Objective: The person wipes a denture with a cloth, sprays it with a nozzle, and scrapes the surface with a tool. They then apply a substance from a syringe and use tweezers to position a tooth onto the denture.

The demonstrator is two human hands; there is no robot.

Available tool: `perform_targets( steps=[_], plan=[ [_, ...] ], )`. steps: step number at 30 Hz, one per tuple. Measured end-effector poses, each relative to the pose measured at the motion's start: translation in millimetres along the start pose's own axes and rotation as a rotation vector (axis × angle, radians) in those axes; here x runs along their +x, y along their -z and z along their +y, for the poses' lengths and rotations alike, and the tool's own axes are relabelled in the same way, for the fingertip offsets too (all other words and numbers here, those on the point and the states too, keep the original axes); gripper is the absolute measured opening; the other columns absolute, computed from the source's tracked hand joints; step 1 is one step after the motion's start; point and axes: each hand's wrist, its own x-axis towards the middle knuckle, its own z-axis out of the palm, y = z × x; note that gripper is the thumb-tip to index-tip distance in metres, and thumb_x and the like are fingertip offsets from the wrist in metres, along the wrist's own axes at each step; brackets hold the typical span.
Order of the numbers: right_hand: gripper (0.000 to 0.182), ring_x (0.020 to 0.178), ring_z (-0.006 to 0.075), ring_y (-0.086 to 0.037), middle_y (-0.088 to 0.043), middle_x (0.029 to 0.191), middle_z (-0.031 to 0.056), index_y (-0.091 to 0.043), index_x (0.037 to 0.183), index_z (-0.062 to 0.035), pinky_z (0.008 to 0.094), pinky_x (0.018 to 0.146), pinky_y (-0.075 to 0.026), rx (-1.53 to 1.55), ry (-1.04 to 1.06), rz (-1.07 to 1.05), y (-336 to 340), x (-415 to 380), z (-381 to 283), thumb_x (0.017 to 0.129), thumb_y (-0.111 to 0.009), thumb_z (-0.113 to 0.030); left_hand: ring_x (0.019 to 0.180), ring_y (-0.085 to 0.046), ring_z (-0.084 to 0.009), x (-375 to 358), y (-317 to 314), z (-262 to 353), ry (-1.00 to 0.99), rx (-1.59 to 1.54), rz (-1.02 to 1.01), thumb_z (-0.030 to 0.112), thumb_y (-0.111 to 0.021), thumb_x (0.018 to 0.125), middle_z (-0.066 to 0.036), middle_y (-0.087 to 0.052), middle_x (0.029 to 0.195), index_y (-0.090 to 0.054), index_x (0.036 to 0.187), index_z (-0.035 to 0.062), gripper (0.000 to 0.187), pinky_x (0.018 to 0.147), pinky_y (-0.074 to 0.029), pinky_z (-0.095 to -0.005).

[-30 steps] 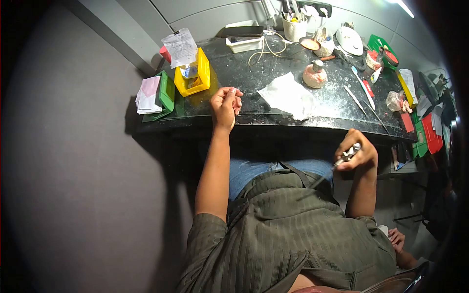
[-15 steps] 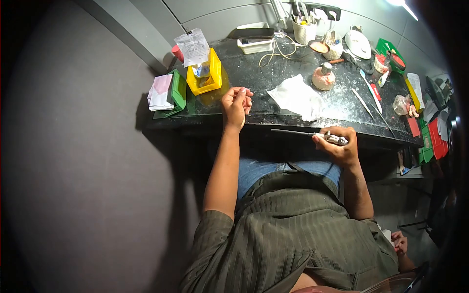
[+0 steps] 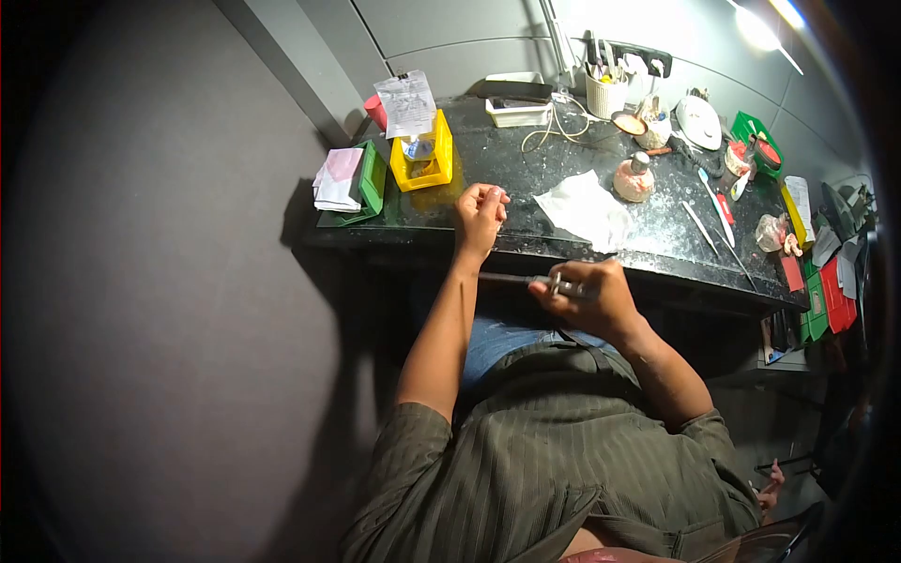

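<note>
My left hand [image 3: 481, 220] is closed just above the desk's front edge, its fingers curled in; whether something small is inside them is hidden. To the right and lower, my right hand [image 3: 591, 298] is wrapped round a metal tool [image 3: 566, 285] with a long thin dark shaft. The shaft points left, and its tip reaches my left wrist in the view. A crumpled white cloth or tissue [image 3: 584, 210] lies on the black desk [image 3: 488, 155], right of my left hand. Behind it stands a pink-smeared bottle with a metal cap [image 3: 634, 180].
At the left are a yellow bin [image 3: 444, 150] and a green bin [image 3: 373, 183] with papers. A white tray [image 3: 519, 114], cable and tool cup [image 3: 605, 98] stand at the back. Thin tools [image 3: 699, 225] lie right. Another person's hand [image 3: 772, 486] shows lower right.
My right hand has moved left with the tool, bringing its shaft up to my left wrist. The desk has shifted slightly right and down in the view. The other person's hand has lowered.
</note>
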Motion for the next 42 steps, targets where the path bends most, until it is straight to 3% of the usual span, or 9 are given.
perform_targets(
  steps=[5, 6, 8, 10, 13, 14, 26, 31, 42],
  plan=[
    [0.031, 0.057, 0.0097, -0.062, -0.065, 0.06, 0.0051, -0.07, 0.073, -0.0005, 0.029, 0.055, -0.05, 0.088, -0.083, 0.043, 22, -4, -13, 0.08, -0.088, -0.025, 0.056, -0.053, -0.0039, -1, -6, -4, -0.092, 0.392, -0.057, 0.015, -0.061, 0.1, -0.001, -0.063, 0.072, -0.061, 0.083, 0.0025, 0.021, 0.052, -0.043, -0.0224],
    [0.023, 0.068, 0.01, -0.068, -0.07, 0.073, 0.0063, -0.071, 0.09, 0.002, 0.028, 0.063, -0.055, 0.131, -0.039, -0.049, 30, -10, -7, 0.082, -0.085, -0.015, 0.055, -0.055, -0.01, 0, -8, -2, -0.144, 0.492, -0.047, 0.016, -0.062, 0.099, -0.004, -0.062, 0.068, -0.06, 0.081, 0.0024, 0.023, 0.052, -0.044, -0.0273],
    [0.025, 0.074, 0.0117, -0.07, -0.071, 0.079, 0.0072, -0.069, 0.101, 0.0025, 0.0282, 0.068, -0.057, 0.332, -0.043, -0.085, 45, -22, -9, 0.084, -0.082, -0.009, 0.055, -0.057, -0.0161, 4, -11, 3, -0.199, 0.588, -0.036, 0.017, -0.063, 0.098, -0.006, -0.06, 0.063, -0.059, 0.079, 0.0024, 0.024, 0.052, -0.044, -0.0321],
    [0.043, 0.09, 0.018, -0.073, -0.068, 0.091, 0.0076, -0.059, 0.127, 0.0013, 0.0307, 0.082, -0.06, 0.654, -0.116, -0.177, 69, -30, -10, 0.087, -0.075, 0.004, 0.06, -0.06, -0.03, 15, -13, 14, -0.523, 0.847, -0.036, 0.021, -0.065, 0.097, -0.013, -0.059, 0.069, -0.056, 0.079, 0.0025, 0.027, 0.053, -0.046, -0.0405],
    [0.019, 0.082, 0.0098, -0.064, -0.066, 0.088, 0.0035, -0.067, 0.106, 0.0008, 0.025, 0.075, -0.051, 0.235, 0.125, -0.048, 95, -35, 14, 0.091, -0.075, -0.009, 0.067, -0.062, -0.0383, 35, -12, 21, -0.656, 1.024, -0.063, 0.026, -0.066, 0.096, -0.016, -0.058, 0.077, -0.053, 0.08, 0.0035, 0.031, 0.056, -0.049, -0.0462],
    [0.019, 0.077, 0.009, -0.059, -0.066, 0.088, 0.0031, -0.068, 0.097, -0.0001, 0.0251, 0.07, -0.046, 0.298, 0.128, -0.014, 98, -36, 8, 0.094, -0.073, -0.018, 0.069, -0.063, -0.039, 38, -12, 22, -0.7, 1.115, -0.096, 0.029, -0.066, 0.096, -0.016, -0.058, 0.081, -0.054, 0.083, 0.0041, 0.031, 0.058, -0.05, -0.0485],
    [0.017, 0.072, 0.0089, -0.057, -0.06, 0.081, 0.002, -0.06, 0.09, -0.0015, 0.0256, 0.068, -0.046, 0.15, -0.113, -0.075, 75, -40, 31, 0.09, -0.072, -0.013, 0.078, -0.063, -0.0406, 28, -9, 3, -0.627, 1.192, -0.031, 0.023, -0.06, 0.098, -0.018, -0.06, 0.086, -0.053, 0.086, 0.0036, 0.024, 0.065, -0.051, -0.0489],
    [0.018, 0.07, 0.0133, -0.051, -0.056, 0.074, 0.0042, -0.061, 0.089, -0.0004, 0.0277, 0.068, -0.043, 0.178, -0.026, -0.081, 57, -37, 26, 0.084, -0.076, -0.008, 0.075, -0.064, -0.0395, 26, -10, 5, -0.613, 1.211, -0.042, 0.024, -0.061, 0.097, -0.017, -0.06, 0.084, -0.055, 0.085, 0.0031, 0.025, 0.064, -0.052, -0.049],
    [0.022, 0.071, 0.0098, -0.047, -0.051, 0.074, 0.002, -0.06, 0.084, 0.0007, 0.0271, 0.065, -0.039, 0.158, -0.097, -0.049, 60, -34, 42, 0.086, -0.076, -0.014, 0.076, -0.066, -0.0379, 25, -10, 7, -0.578, 1.282, -0.011, 0.019, -0.059, 0.096, -0.016, -0.061, 0.085, -0.056, 0.088, 0.0033, 0.018, 0.065, -0.054, -0.0476]
  ],
)
